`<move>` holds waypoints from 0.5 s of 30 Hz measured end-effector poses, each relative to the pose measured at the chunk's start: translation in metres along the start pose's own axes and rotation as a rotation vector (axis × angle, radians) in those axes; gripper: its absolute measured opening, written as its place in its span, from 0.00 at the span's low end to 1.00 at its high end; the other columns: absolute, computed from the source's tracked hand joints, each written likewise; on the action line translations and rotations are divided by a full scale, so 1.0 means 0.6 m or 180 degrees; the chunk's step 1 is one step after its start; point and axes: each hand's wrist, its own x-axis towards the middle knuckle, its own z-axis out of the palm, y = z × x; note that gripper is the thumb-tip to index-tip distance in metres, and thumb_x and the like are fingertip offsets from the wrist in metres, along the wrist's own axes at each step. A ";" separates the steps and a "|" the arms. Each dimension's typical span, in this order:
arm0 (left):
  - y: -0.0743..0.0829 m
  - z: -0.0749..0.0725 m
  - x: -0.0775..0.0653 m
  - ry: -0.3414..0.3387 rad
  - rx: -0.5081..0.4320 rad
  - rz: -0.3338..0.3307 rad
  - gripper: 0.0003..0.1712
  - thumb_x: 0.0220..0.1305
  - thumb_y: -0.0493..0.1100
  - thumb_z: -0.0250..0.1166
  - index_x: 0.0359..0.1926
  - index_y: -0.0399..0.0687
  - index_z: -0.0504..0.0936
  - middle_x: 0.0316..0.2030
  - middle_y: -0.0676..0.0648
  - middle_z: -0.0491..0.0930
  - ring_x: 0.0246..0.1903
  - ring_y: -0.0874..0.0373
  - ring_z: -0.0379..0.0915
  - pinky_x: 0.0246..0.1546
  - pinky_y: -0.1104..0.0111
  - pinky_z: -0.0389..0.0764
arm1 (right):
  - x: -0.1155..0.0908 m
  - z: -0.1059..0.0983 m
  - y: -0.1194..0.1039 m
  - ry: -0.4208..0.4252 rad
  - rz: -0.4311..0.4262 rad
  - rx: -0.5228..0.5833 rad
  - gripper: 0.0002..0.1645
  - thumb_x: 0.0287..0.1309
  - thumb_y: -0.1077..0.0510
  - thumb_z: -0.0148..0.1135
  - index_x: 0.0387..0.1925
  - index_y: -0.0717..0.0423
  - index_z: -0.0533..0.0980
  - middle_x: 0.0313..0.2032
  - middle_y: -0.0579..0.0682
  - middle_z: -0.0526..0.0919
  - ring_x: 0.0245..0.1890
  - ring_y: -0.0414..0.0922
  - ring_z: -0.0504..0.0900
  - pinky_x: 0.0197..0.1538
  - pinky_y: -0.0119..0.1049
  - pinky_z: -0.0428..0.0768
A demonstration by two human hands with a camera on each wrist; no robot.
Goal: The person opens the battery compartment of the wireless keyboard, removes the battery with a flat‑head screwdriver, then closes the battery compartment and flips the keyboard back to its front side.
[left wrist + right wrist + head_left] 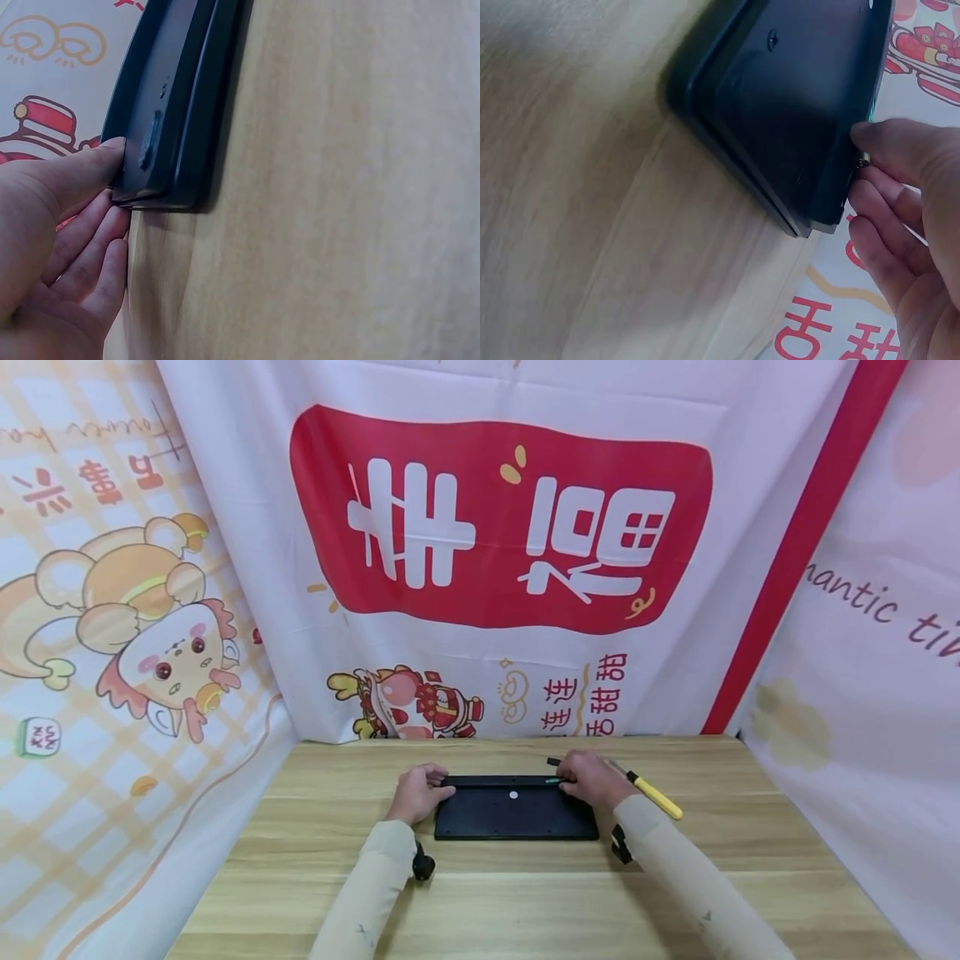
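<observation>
A black keyboard (517, 816) lies with its underside up on the table, its raised ridge along the far side. My left hand (417, 792) grips its far left corner, thumb (112, 146) on the rim and the other fingers behind and below. At the far right end is my right hand (592, 777), pinching a slim green battery (553, 781) at the ridge between thumb and fingertips. In the right wrist view a bit of shiny metal (864, 160) shows between them; the rest is mostly hidden by the keyboard's edge.
A screwdriver (656, 795) with a yellow and black handle lies right of the right hand, its shaft partly behind that hand. One small black piece (553, 762) is just beyond the keyboard. Printed cloth (510, 685) hangs along the wooden table's (487, 902) far edge.
</observation>
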 end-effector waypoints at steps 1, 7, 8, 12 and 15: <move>0.000 0.000 0.001 0.0005 -0.0007 0.0003 0.16 0.66 0.40 0.76 0.54 0.45 0.88 0.50 0.44 0.89 0.52 0.49 0.85 0.56 0.53 0.86 | 0.001 -0.001 0.001 0.0012 -0.0049 0.0003 0.02 0.62 0.63 0.74 0.36 0.53 0.88 0.32 0.44 0.85 0.32 0.36 0.77 0.36 0.33 0.80; 0.005 -0.002 0.003 0.0022 -0.0050 -0.0019 0.15 0.66 0.39 0.76 0.53 0.44 0.88 0.49 0.44 0.89 0.52 0.48 0.85 0.56 0.53 0.86 | 0.015 -0.009 0.007 -0.0153 -0.0008 0.0242 0.02 0.64 0.62 0.74 0.34 0.56 0.88 0.31 0.44 0.87 0.31 0.35 0.80 0.36 0.33 0.83; 0.005 -0.003 0.003 0.0021 -0.0048 -0.0023 0.15 0.66 0.40 0.76 0.53 0.44 0.88 0.49 0.44 0.89 0.52 0.48 0.85 0.56 0.53 0.86 | 0.018 -0.011 0.008 -0.0225 0.0058 0.0304 0.02 0.64 0.61 0.74 0.35 0.56 0.88 0.32 0.44 0.88 0.31 0.36 0.81 0.37 0.34 0.84; 0.004 -0.003 0.002 0.0020 -0.0036 0.0009 0.16 0.65 0.40 0.76 0.53 0.43 0.88 0.49 0.44 0.89 0.51 0.48 0.85 0.56 0.53 0.87 | 0.027 -0.017 0.009 -0.0498 0.0312 0.0503 0.03 0.63 0.62 0.75 0.33 0.55 0.86 0.31 0.44 0.87 0.31 0.38 0.81 0.38 0.36 0.84; 0.001 0.000 0.002 0.0020 -0.0036 0.0042 0.16 0.65 0.40 0.76 0.53 0.43 0.88 0.49 0.44 0.89 0.51 0.48 0.85 0.55 0.52 0.87 | 0.031 -0.021 0.009 -0.0639 0.0396 0.0544 0.05 0.62 0.64 0.75 0.31 0.54 0.86 0.29 0.44 0.86 0.28 0.38 0.79 0.35 0.34 0.80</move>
